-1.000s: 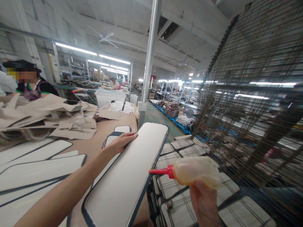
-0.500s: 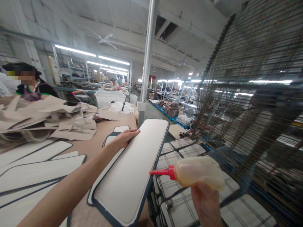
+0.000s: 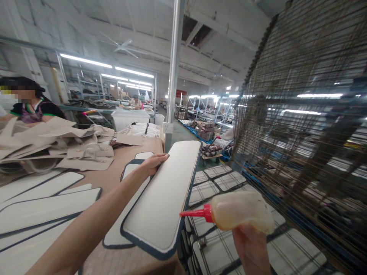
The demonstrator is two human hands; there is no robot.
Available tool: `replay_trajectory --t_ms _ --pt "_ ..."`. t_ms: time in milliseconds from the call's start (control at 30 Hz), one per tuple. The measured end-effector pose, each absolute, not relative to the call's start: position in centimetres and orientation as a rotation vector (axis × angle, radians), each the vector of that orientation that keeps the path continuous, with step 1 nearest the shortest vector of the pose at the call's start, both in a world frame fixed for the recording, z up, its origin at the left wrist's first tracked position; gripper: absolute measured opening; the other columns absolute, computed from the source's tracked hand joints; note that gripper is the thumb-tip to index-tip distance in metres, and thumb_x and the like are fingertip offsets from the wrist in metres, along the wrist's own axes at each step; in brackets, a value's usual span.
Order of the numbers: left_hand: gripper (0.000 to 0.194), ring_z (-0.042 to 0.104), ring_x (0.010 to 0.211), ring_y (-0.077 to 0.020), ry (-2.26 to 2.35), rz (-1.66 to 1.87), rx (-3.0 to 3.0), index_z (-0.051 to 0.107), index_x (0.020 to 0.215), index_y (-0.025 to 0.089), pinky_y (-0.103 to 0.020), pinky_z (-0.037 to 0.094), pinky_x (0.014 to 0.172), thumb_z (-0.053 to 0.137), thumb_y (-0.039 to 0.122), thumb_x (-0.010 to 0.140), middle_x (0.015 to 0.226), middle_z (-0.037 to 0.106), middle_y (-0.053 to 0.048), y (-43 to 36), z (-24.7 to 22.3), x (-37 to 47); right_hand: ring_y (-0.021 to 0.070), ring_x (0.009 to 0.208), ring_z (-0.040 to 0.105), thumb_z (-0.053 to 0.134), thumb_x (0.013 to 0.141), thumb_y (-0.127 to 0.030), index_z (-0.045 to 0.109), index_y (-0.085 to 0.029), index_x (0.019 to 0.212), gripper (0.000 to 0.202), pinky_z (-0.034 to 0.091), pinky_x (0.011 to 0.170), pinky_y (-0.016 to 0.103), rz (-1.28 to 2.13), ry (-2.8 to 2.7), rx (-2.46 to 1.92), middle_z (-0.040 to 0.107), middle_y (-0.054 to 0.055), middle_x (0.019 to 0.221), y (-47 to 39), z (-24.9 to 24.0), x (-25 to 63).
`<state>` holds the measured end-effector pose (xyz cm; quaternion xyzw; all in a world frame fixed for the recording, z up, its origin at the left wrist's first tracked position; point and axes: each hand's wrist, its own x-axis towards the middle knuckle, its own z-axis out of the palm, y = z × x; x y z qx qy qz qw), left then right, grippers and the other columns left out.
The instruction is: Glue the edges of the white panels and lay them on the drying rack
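Over table (image 3: 156, 145), left hand (image 3: 153, 163): holding pale panel (image 3: 163, 198).
Right hand (image 3: 250, 244): grasping bottle (image 3: 242, 210), red nozzle (image 3: 197, 213) at panel's edge (image 3: 188, 193).
Edge: seemingly part-way worked; finished length unclear.

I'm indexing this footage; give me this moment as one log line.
left hand: holds white panel by its edge | right hand: holds squeeze bottle, red nozzle at panel's opposite edge | nearby: more panels

A person (image 3: 32, 111) is behind heaped beige pieces (image 3: 57, 129), left of a metal post (image 3: 174, 65).
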<state>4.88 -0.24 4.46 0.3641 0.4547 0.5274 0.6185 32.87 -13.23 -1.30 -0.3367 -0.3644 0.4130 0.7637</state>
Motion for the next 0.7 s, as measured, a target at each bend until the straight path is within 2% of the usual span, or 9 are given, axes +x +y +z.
replay_trajectory --t_ms 133,267,433,700 --pt "0.013 0.062 0.042 -0.0166 1.039 1.235 0.827 0.069 0.087 0.008 -0.025 0.052 0.043 0.07 0.015 0.076 0.058 0.07 -0.005 0.0 4.5 5.1 0.032 0.103 0.062 0.078 0.049 -0.033 0.062 -0.025 0.11 0.064 0.053 0.086 0.047 0.921 -0.808 -0.702 0.07 0.008 0.101 -13.7 -1.1 33.2" --pt "0.013 0.062 0.043 -0.017 1.043 1.255 0.81 0.069 0.082 0.009 -0.026 0.053 0.045 0.074 0.015 0.072 0.057 0.069 -0.006 0.5 4.3 5.5 0.0336 0.098 0.064 0.079 0.047 -0.035 0.063 -0.026 0.111 0.066 0.055 0.081 0.049 0.917 -0.798 -0.696 0.071 0.01 0.101 -14.0 -1.6 34.0" --pt "0.003 0.062 0.043 -0.0169 1.07 1.263 0.796 0.067 0.077 0.01 -0.027 0.053 0.045 0.066 0.013 0.078 0.055 0.068 -0.004 0.7 4.3 6.2 0.0329 0.098 0.064 0.078 0.05 -0.032 0.063 -0.025 0.113 0.065 0.055 0.08 0.048 0.962 -0.816 -0.699 0.07 0.01 0.102 -14.3 -2.4 35.2" --pt "0.007 0.062 0.044 -0.0148 1.106 1.3 0.754 0.065 0.075 0.011 -0.025 0.054 0.046 0.062 0.011 0.081 0.055 0.068 -0.003 0.9 4.5 7.4 0.0324 0.101 0.063 0.081 0.053 -0.035 0.061 -0.024 0.117 0.068 0.055 0.082 0.047 0.911 -0.797 -0.711 0.07 0.011 0.105 -15.1 -3.9 37.6"
